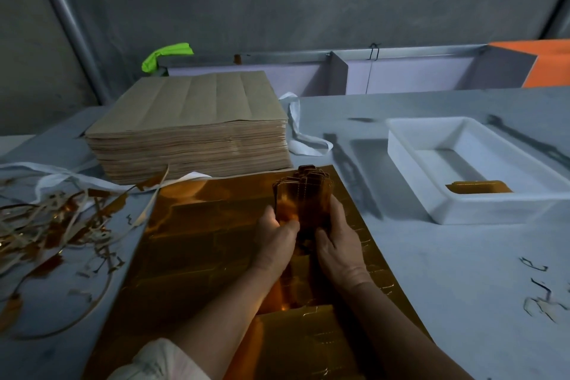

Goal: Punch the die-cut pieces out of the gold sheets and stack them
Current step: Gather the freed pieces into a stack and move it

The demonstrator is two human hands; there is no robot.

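Note:
A gold sheet (197, 256) with die-cut lines lies on the table in front of me. Above its far right part I hold a bundle of gold die-cut pieces (303, 194) upright between both hands. My left hand (276, 241) grips the bundle's left side with thumb and fingers curled round it. My right hand (337, 244) grips its right side. The bundle's lower end is hidden by my hands. A white tray (410, 157) to the right holds a small stack of gold pieces (478, 187).
A tall pile of brown-backed sheets (191, 126) stands at the back left. Gold and white scrap strips (49, 225) litter the table's left side. White strapping (297, 129) lies beside the pile. Small scraps (539, 302) lie at the right edge.

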